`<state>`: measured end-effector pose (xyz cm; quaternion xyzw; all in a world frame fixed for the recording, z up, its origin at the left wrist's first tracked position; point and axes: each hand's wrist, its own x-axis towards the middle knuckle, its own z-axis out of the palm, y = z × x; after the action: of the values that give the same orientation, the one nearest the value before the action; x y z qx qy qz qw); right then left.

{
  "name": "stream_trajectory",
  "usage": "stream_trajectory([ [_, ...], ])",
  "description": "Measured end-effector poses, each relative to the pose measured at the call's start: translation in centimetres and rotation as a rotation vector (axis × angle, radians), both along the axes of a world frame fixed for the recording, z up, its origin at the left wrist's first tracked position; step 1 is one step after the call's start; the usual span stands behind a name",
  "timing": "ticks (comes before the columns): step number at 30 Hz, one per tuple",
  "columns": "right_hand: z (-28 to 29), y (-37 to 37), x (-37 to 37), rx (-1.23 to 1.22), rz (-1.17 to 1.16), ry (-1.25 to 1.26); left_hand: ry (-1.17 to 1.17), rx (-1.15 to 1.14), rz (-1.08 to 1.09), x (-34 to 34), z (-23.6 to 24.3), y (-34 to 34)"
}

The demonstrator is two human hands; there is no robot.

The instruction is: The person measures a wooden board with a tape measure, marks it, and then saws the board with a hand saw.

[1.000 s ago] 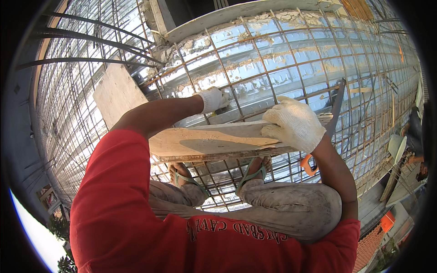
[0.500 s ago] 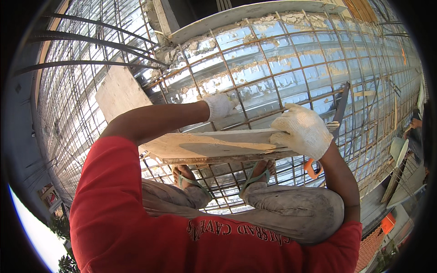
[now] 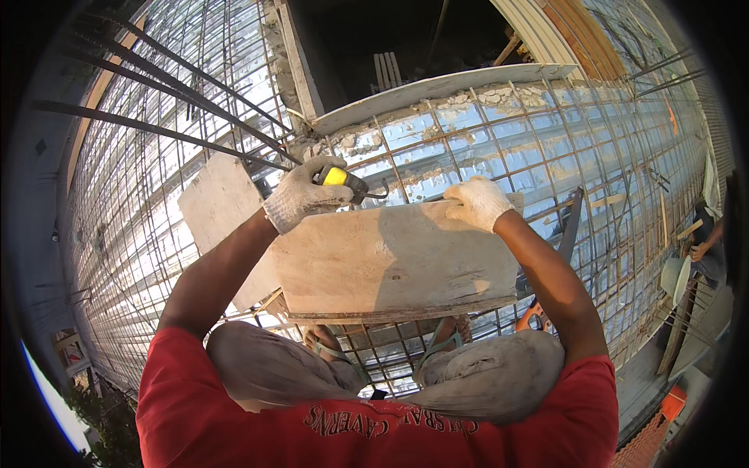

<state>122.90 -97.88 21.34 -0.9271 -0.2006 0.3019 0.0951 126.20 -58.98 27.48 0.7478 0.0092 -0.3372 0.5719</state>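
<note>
A yellow and black tape measure (image 3: 343, 181) is in my gloved left hand (image 3: 304, 195), its fingers curled round the case above the board's left end. From the tape measure a dark hook-like strip curves out to the right. My gloved right hand (image 3: 477, 203) pinches the far edge of a plywood board (image 3: 335, 261), near its right end. This board is tilted up in front of my feet, its broad face toward me and its lower edge near my toes. Another plywood piece (image 3: 218, 195) lies behind and left of it.
Rebar mesh (image 3: 499, 152) covers shiny metal decking. Long rebar rods (image 3: 195, 144) jut out at the left. A hand saw (image 3: 573, 222) with an orange handle lies at right. A dark opening (image 3: 374, 39) lies beyond a concrete edge. Another person's hand (image 3: 697, 251) shows far right.
The board has tilted up to show its broad face. My left hand has moved left and up, and the tape measure now shows in it. My right hand has shifted left along the board's edge.
</note>
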Motion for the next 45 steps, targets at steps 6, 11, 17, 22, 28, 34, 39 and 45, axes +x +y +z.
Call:
stream_trajectory([
  [6, 4.8, 9.2, -1.5, 0.722, -0.147, -0.173, 0.408, -0.295, 0.247, -5.0, -1.9, -1.6],
  [11, 3.0, 11.6, -4.5, 1.009, -0.619, 0.405, 0.31, 0.029, -0.017, -4.8, -1.8, -2.8],
  [17, 1.5, 11.0, -4.0, 1.452, -1.112, 0.599, 0.035, -0.361, 0.066, -5.7, -3.1, -2.7],
  [22, 1.4, 10.7, -5.3, 1.472, -1.051, 0.698, 0.477, -0.437, 0.118, -5.6, -4.6, -2.4],
  [28, 2.2, 9.1, -5.1, 1.077, -0.6, 0.733, -0.033, -0.236, -0.145, -4.2, -3.0, -1.7],
  [34, 3.7, 12.7, -5.1, 0.833, -0.206, -0.001, 0.154, 0.041, -0.173, -2.2, 0.2, -0.2],
  [39, 3.9, 13.8, -3.6, 0.794, -0.151, -0.071, -0.03, 0.069, -0.214, -1.5, 1.5, 0.7],
  [45, 2.7, 7.2, -1.8, 0.167, -0.029, 0.042, 0.203, -0.021, 0.118, -2.2, -6.5, 16.9],
])
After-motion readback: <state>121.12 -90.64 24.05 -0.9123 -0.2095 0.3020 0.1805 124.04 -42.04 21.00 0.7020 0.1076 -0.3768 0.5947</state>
